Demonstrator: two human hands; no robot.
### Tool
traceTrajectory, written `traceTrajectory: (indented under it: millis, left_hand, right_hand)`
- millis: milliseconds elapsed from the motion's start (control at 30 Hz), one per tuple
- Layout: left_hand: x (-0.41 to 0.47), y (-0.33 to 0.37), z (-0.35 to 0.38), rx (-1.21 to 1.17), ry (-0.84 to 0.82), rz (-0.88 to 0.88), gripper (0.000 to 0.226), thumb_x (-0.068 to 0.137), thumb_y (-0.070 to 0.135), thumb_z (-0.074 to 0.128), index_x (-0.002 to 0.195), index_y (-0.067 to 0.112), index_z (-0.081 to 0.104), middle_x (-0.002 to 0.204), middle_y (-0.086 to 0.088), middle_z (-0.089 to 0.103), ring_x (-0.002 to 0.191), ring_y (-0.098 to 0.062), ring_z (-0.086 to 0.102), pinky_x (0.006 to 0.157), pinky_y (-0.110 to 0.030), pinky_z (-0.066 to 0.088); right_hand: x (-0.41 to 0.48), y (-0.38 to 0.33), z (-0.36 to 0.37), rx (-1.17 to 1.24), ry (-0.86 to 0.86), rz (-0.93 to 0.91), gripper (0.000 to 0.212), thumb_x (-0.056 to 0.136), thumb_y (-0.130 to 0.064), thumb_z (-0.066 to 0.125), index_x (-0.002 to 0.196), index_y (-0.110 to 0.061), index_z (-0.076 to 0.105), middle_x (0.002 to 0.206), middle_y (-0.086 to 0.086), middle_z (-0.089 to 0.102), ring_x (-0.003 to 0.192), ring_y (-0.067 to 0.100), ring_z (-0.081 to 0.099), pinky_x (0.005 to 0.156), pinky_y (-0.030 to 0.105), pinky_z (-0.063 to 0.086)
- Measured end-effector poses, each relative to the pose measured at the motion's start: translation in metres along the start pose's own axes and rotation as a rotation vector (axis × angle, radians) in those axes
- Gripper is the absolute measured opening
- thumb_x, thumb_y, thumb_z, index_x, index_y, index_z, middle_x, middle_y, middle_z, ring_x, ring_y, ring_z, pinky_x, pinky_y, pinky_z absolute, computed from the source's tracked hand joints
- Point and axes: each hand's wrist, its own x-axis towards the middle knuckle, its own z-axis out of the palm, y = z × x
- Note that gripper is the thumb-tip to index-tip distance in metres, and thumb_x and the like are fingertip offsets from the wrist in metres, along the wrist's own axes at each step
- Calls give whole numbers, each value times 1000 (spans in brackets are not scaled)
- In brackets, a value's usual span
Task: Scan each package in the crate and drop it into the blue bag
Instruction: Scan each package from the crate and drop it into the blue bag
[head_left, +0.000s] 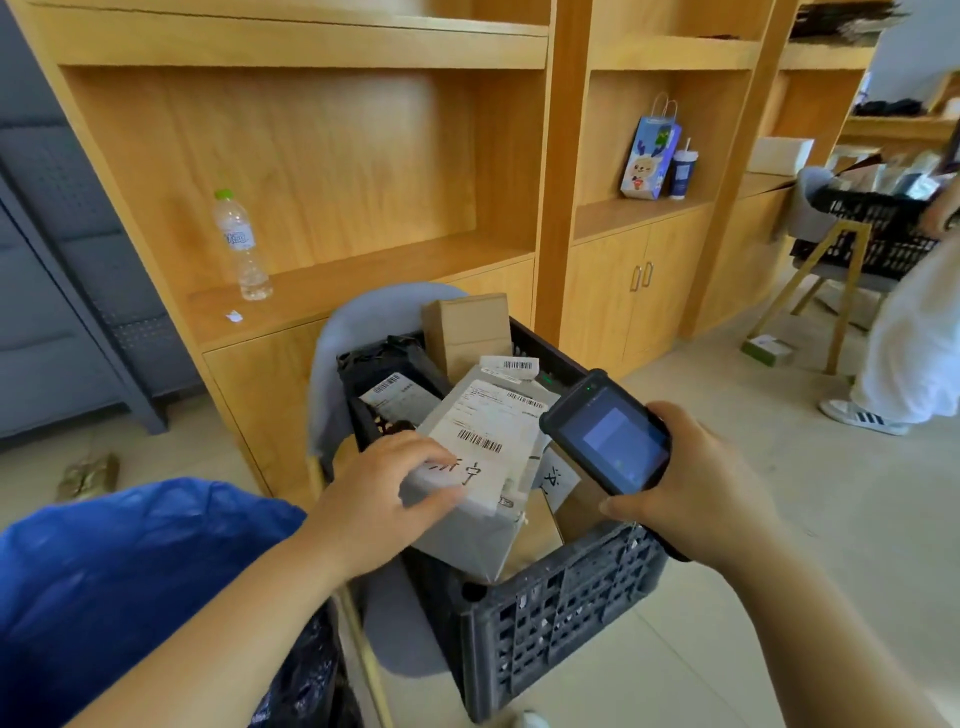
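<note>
A dark plastic crate (561, 613) sits on a grey chair and holds several packages. My left hand (379, 493) grips the near-left corner of a grey package (483, 441) with a white barcode label, lying on top of the pile. My right hand (691, 483) holds a black handheld scanner (608, 434) just right of that package, its screen lit and facing me. A brown cardboard box (467, 332) and a black bag parcel (384, 369) lie further back in the crate. The blue bag (130, 571) stands open at lower left.
Wooden shelving fills the back, with a water bottle (241, 247) on its ledge and a paper gift bag (649, 156) further right. Another person in white (909, 338) stands at right beside a second black crate (878, 228) on a chair. A small box (766, 351) lies on the floor.
</note>
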Motion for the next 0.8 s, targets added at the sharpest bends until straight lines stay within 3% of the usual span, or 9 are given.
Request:
traceTrajectory:
  millis: [67,100,200,233,300,400,500,633,800]
  left_hand:
    - [3,4,6,12,165,-103,32,82,47,65,107,28,61,107,20,53,103,6,50,84,-8,38]
    - [6,5,9,48,216,-183,40,82,46,67,114,23,59,111,13,52,105,-2,51,89,-17,42]
    - [13,4,14,141,130,-572,77,77,60,64,135,13,44,130,-5,44,118,-26,47,95,-43,46]
    - [14,4,14,88,75,-680,81,76,64,62,135,12,46,127,-6,48,115,-26,50,91,-43,47]
    - [14,6,16,-138,17,-794,69,77,64,62,123,13,55,104,4,58,92,-15,57,69,-32,46]
    - [7,10,21,-224,45,-758,50,76,60,65,108,23,54,89,13,55,77,-4,52,56,-26,40]
    - [-2,18,24,-269,105,-719,42,72,58,69,96,28,53,96,6,57,81,-10,56,60,-34,50]
    - [-12,18,20,-430,125,-720,34,73,48,74,90,28,52,97,6,57,87,-13,57,76,-42,54]
    - [-24,16,14,-631,130,-777,26,76,34,73,91,30,53,102,5,51,96,-24,56,72,-39,54]
  right_hand:
    - [-4,-1,0,1,-3,-8,94,43,-54,77,126,-30,38,95,-8,50,80,16,51,58,31,46]
    - [-5,-1,0,0,-3,-9,95,44,-54,78,126,-30,38,96,-8,50,81,16,51,59,32,47]
    - [-11,-1,1,-7,1,-15,96,45,-54,80,128,-29,38,97,-9,49,82,15,50,58,31,45]
    - [-12,0,1,-10,5,-17,96,46,-53,80,128,-28,38,97,-9,48,82,15,50,58,30,44]
    - [-16,2,3,-17,5,-14,97,47,-52,81,131,-27,36,98,-9,47,84,15,50,59,31,46]
    - [-21,7,5,1,4,-3,97,50,-49,83,132,-26,36,99,-8,45,85,15,50,62,31,48]
    - [-28,13,8,57,34,24,95,50,-45,84,130,-25,38,99,-7,47,85,17,51,62,33,50]
    - [-38,19,12,136,87,79,97,49,-45,84,132,-24,38,100,-5,48,84,21,54,63,40,54]
    - [-47,19,16,184,84,109,95,51,-41,85,131,-25,37,99,-4,47,78,22,55,58,40,54]
